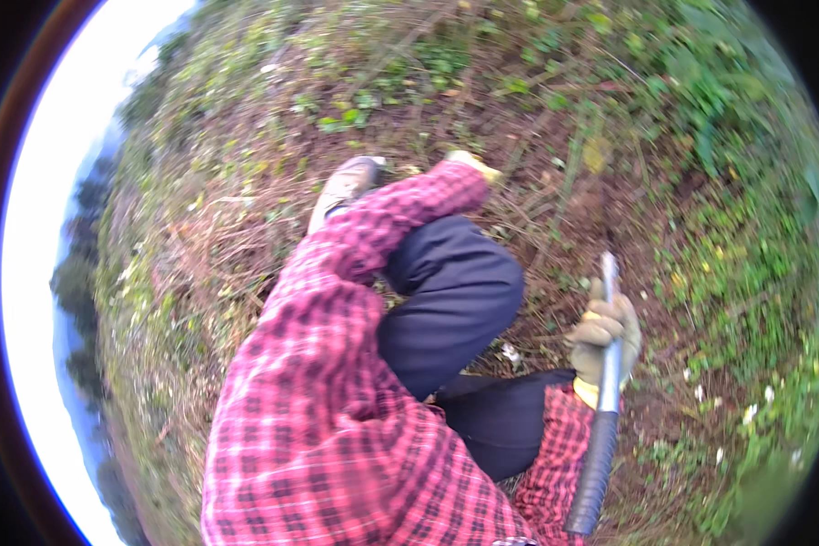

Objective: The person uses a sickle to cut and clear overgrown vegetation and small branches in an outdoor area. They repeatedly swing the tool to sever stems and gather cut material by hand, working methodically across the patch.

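Observation:
My right hand [604,334], in a tan work glove with a yellow cuff, is closed around the metal shaft of a hand tool [611,372]. The tool's dark ribbed grip points down towards me, and its far end lies over the soil, where its head cannot be made out. My left hand [479,166] reaches forward past my bent knee, low over the ground. Only a little of its pale and yellow glove shows beyond the checked sleeve, so its fingers are hidden.
Brown soil [587,211] with dry stems lies before me. Green weeds [744,273] grow on the right, and a heap of dry stalks [211,232] is on the left. My shoe [347,183] rests near my left forearm. Small white scraps or flowers [750,413] dot the right side.

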The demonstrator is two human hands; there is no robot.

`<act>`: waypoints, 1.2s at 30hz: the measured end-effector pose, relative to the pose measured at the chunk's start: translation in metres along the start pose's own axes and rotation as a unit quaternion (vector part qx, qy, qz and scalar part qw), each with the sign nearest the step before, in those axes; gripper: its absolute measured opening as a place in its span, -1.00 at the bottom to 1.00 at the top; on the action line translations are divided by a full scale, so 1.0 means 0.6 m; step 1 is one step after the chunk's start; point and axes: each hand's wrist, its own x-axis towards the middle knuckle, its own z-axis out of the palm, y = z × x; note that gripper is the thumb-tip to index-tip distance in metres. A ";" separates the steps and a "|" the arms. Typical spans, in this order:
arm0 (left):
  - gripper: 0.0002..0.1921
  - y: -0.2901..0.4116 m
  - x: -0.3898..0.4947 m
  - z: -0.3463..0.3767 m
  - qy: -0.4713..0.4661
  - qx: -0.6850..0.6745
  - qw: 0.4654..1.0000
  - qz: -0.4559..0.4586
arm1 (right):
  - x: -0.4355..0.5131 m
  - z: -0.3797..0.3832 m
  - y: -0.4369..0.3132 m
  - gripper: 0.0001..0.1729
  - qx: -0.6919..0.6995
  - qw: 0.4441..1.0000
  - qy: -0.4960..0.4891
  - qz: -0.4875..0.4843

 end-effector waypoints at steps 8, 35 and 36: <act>-0.43 -0.039 0.019 0.012 0.016 0.235 0.972 0.014 | -0.016 -0.007 -0.009 -0.43 -0.037 0.998 0.043 -0.027; -0.65 -0.155 0.118 0.060 -0.020 0.086 0.986 0.144 | 0.126 0.016 0.045 -0.49 -0.141 0.956 0.228 -0.118; -0.65 -0.160 0.115 0.058 -0.022 0.072 0.985 0.153 | 0.141 0.021 0.058 -0.50 -0.150 0.945 0.255 -0.137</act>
